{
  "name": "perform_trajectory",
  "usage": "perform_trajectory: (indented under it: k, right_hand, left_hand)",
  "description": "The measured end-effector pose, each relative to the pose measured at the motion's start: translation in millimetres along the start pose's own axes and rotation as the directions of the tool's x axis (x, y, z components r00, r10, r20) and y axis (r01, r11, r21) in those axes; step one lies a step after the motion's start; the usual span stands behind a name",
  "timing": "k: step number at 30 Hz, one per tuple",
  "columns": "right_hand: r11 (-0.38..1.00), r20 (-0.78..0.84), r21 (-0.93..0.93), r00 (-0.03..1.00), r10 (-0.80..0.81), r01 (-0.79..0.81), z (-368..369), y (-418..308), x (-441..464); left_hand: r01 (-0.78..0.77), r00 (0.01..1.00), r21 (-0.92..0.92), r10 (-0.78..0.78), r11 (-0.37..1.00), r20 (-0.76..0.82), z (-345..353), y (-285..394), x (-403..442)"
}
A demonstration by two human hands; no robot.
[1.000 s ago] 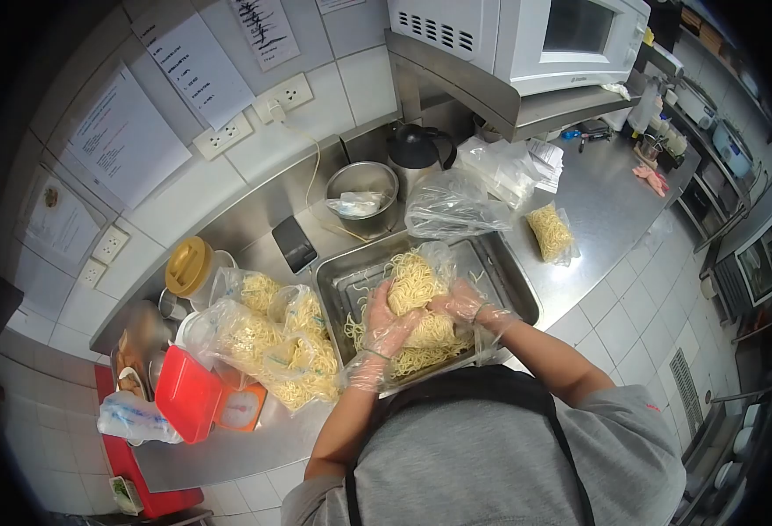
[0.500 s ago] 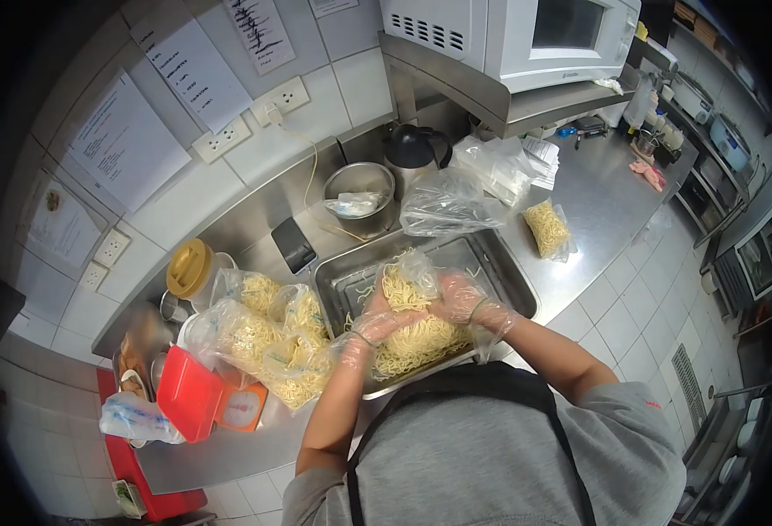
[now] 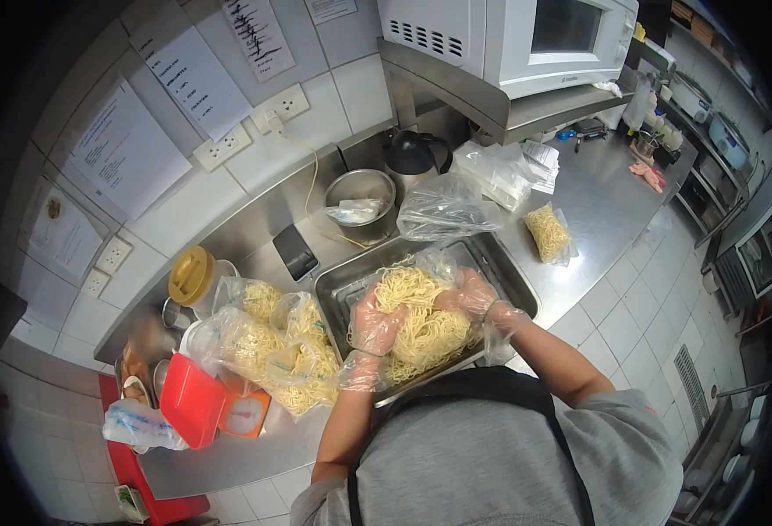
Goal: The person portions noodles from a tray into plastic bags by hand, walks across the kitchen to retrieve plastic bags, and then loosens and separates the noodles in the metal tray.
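Note:
Clear plastic gloves cover both my hands over a metal tray (image 3: 338, 279). My left hand (image 3: 377, 324) is curled around a clump of yellow noodles (image 3: 410, 287) at the tray's left side. Opposite it, my right hand (image 3: 472, 296) is closed on a clear plastic bag (image 3: 439, 263), its fingertips beside the same clump. A larger heap of loose noodles (image 3: 434, 340) lies in the tray below my hands. How far the bag still encloses any noodles is hard to tell.
Several bagged noodle portions (image 3: 285, 351) lie left of the tray, near an orange scale (image 3: 246, 414) and a red container (image 3: 191, 396). Another noodle bag (image 3: 548, 233) sits to the right. Behind are a metal bowl (image 3: 360, 226), a black-lidded jug (image 3: 417, 153) and plastic bags (image 3: 447, 209).
My left hand has turned more upright and shifted slightly left. More of the noodle clump shows outside the plastic, and the bag has moved right, toward my right hand.

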State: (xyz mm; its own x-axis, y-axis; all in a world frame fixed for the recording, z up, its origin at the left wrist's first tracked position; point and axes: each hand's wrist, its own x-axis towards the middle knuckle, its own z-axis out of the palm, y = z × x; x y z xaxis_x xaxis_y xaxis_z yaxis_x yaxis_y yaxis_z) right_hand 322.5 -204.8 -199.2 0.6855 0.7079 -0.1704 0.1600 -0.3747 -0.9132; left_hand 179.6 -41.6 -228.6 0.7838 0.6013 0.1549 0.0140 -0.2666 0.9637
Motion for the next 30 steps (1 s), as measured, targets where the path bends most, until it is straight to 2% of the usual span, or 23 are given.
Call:
perform_trajectory:
  k: [2, 5, 6, 7, 9, 12, 13, 14, 15, 16, 17, 18, 20, 22, 24, 25, 27, 28, 30]
  right_hand:
    - [0.963, 0.147, 0.261, 0.989, 0.026, -0.064, -6.2, -16.2, -6.5]
    - [0.977, 0.144, -0.007, 0.967, 0.212, -0.213, -17.2, -18.6, 5.0]
    - [0.989, 0.131, -0.117, 0.986, 0.106, -0.091, -15.9, 2.6, 14.5]
    - [0.973, 0.116, -0.230, 0.993, -0.001, 0.028, -14.7, 22.7, 23.5]
    - [0.896, 0.001, -0.432, 0.993, -0.117, 0.106, -13.5, 36.0, 32.4]
    - [0.934, 0.033, -0.352, 0.997, 0.073, -0.056, -32.0, 20.9, 30.5]
    - [0.923, 0.090, -0.383, 0.996, -0.013, 0.046, -36.0, 10.7, 21.8]
    - [0.900, 0.145, -0.410, 0.984, -0.099, 0.151, -41.4, -2.2, 12.0]
    - [0.866, 0.202, -0.430, 0.963, -0.180, 0.253, -46.0, -15.9, 0.5]
    - [0.838, 0.316, -0.478, 0.942, -0.116, 0.264, -46.0, -33.0, -12.9]
    - [0.775, 0.322, -0.483, 0.906, -0.276, 0.407, -37.8, -22.1, -17.3]
    - [0.689, 0.331, -0.485, 0.843, -0.425, 0.538, -24.7, -4.5, -21.6]
    - [0.621, 0.337, -0.455, 0.769, -0.543, 0.638, -7.9, 5.4, -33.0]
    - [0.687, 0.334, -0.399, 0.794, -0.508, 0.607, 4.9, -4.3, -40.0]
    - [0.751, 0.353, -0.402, 0.846, -0.401, 0.524, 3.0, -6.4, -30.1]
    - [0.778, 0.359, -0.406, 0.867, -0.347, 0.480, 2.0, -6.2, -24.4]
    - [0.901, 0.198, -0.216, 0.920, -0.338, 0.377, 4.8, 10.8, -10.4]
    - [0.937, 0.114, -0.109, 0.941, -0.319, 0.331, 5.0, 19.1, -1.8]
    - [0.984, 0.090, 0.056, 0.981, -0.173, 0.168, 1.6, 32.3, 13.9]
  left_hand:
    - [-0.016, 0.997, 0.014, 0.017, 1.000, -0.069, -3.1, 19.4, -1.0]
    - [0.057, 0.985, 0.236, -0.016, 0.970, -0.173, -14.5, -17.9, 12.0]
    - [0.049, 0.966, 0.219, 0.009, 0.974, -0.257, -15.6, -5.2, 12.5]
    - [0.079, 0.979, 0.340, -0.009, 0.937, -0.203, -21.3, -4.2, 11.6]
    - [0.112, 0.992, 0.562, -0.060, 0.820, -0.110, -33.7, -3.8, 11.8]
    - [0.094, 0.995, 0.528, -0.071, 0.844, -0.063, -34.1, -8.6, 2.7]
    - [0.082, 0.997, 0.518, -0.071, 0.851, -0.042, -33.8, -4.5, 1.1]
    - [0.075, 0.987, 0.473, -0.134, 0.878, 0.093, -36.6, 2.5, -4.4]
    - [-0.008, 0.972, 0.462, -0.102, 0.887, 0.212, -41.5, 8.0, -11.6]
    - [-0.086, 0.942, 0.442, -0.071, 0.893, 0.327, -48.1, 10.8, -20.5]
    - [-0.161, 0.899, 0.413, -0.040, 0.896, 0.437, -51.9, 12.9, -26.0]
    - [-0.164, 0.871, 0.438, -0.079, 0.884, 0.485, -49.4, 15.5, -30.0]
    - [-0.171, 0.805, 0.487, -0.164, 0.856, 0.571, -40.4, 17.9, -40.2]
    - [-0.306, 0.823, 0.584, -0.100, 0.752, 0.559, -34.3, 2.4, -36.3]
    - [-0.402, 0.842, 0.646, -0.016, 0.649, 0.540, -30.6, -4.5, -29.8]
    - [-0.406, 0.853, 0.597, 0.052, 0.692, 0.520, -27.2, -7.8, -25.2]
    - [-0.433, 0.863, 0.489, 0.191, 0.757, 0.468, -17.6, -14.9, -12.1]
    - [-0.411, 0.888, 0.487, 0.219, 0.771, 0.404, -13.1, -6.4, -6.7]
    - [-0.328, 0.919, 0.476, 0.160, 0.816, 0.359, -5.2, 2.1, 6.8]
